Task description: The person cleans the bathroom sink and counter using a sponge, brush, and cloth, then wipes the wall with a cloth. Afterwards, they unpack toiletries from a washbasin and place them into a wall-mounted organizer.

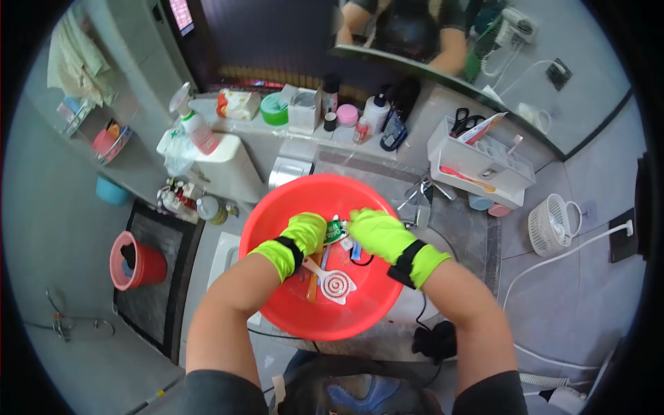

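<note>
Both hands wear yellow-green gloves with black wrist straps and are inside a large red basin (277,304). My left hand (304,234) has its fingers curled at the left end of a green and white tube (335,232). My right hand (373,232) is closed near the tube's right end; its fingertips are blurred, and what they hold is too small to make out. Below the hands lie a white cat-shaped brush (337,285), an orange-brown stick (312,282), a small blue and white packet (356,250) and a black hair band.
The basin stands over a sink counter with a faucet (422,197). Behind it a ledge holds a white pump bottle (377,114), a green tub (274,109) and a spray bottle (198,131). A white organizer (484,155) is at right, a red bucket (147,266) at left.
</note>
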{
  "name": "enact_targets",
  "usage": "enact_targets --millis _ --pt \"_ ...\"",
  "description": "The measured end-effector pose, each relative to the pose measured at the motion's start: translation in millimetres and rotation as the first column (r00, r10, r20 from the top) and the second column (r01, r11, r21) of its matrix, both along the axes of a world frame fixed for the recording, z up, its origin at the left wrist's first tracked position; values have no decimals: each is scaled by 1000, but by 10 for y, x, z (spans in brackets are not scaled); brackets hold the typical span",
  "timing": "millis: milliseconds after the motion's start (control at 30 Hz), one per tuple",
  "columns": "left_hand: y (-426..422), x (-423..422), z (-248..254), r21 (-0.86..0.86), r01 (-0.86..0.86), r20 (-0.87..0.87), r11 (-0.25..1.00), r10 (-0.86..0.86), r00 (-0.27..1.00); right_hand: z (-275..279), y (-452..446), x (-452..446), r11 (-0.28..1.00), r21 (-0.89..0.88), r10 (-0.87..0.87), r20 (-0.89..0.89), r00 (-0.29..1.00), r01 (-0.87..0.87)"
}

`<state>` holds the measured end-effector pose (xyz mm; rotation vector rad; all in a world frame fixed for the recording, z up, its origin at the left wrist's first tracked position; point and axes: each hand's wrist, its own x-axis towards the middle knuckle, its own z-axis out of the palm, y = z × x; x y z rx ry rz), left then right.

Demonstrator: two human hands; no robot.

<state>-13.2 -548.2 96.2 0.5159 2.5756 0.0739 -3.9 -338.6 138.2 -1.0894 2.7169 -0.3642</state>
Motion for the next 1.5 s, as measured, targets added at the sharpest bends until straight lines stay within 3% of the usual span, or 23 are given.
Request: enact_targets --millis 33,100,167,233,267,367,400,433,467,533,567,600,633,700,767,833,900,1000,1067,1200,1333,1433,1500 --pt "-49 35 -29 65 -9 -75 998 14 997 120 -146 31 996 -29 -78 92 993 81" --pt "-189 26 -34 228 69 -191 971 -25 981 102 -211 -22 983 -61 157 -209 965 -173" --pt "-265 116 199 434 166 -292 885 -36 956 242 -273 40 974 -187 100 -144 984 -127" --pt "-145 166 776 394 63 -87 917 -31 996 488 -259 168 989 -146 7 -46 999 -13" --pt "-115 229 948 445 133 -146 886 -75 987 540 -190 207 978 -205 -1 -150 989 -30" --pt "11 405 1544 668 269 -253 694 -128 959 854 92 307 965 -176 -145 249 958 192" --pt "83 500 1862 769 153 -181 621 -18 983 1152 170 383 951 -121 -227 354 907 286" --pt "42 567 1888 884 112 -197 454 145 970 879 429 415 949 -311 -92 -98 991 58" --pt "-6 601 2005 849 231 -388 475 263 884 1211 588 471 945 -319 -133 -195 972 65" --pt "-157 551 2053 773 314 -566 551 377 733 1276 1158 341 810 -583 -257 -261 931 60" --pt "-255 515 2001 756 281 -572 591 388 723 1402 1358 350 709 -653 -543 -265 797 267" --pt "-259 468 1942 832 50 -351 552 455 818 1548 1538 363 310 -801 -690 181 701 511" --pt "-307 413 1758 716 66 -390 694 320 863 1670 1681 315 -8 -880 -685 351 638 475" --pt "-490 252 1141 413 135 -380 901 36 924 1722 2146 15 -47 -961 -823 191 535 271" --pt "-725 178 341 331 269 -314 905 -163 935 1633 2614 -259 -114 -964 -763 239 601 239" --pt "-778 144 -126 366 353 -391 861 -202 898 1463 2883 -427 -17 -970 -765 170 622 244" --pt "-489 44 124 259 132 -39 957 -126 991 1407 3095 -592 71 -926 -770 186 611 371" --pt "-348 -28 87 208 129 30 970 -139 990 1375 3293 -720 57 -907 -725 250 642 418" --pt "-280 -23 70 289 101 -14 952 -101 995 1397 3382 -730 55 -897 -712 272 648 438" --pt "72 43 187 273 62 -161 960 -17 987 1281 3551 -857 1 -905 -898 185 398 425" --pt "378 84 53 283 90 -164 955 -44 986 1308 3400 -775 36 -955 -910 90 404 294" --pt "585 84 1 256 -75 71 964 59 996 1383 3157 -672 71 -973 -924 18 382 217" --pt "661 115 3 279 -86 -7 956 91 996 1441 3005 -598 113 -958 -930 -8 368 263"
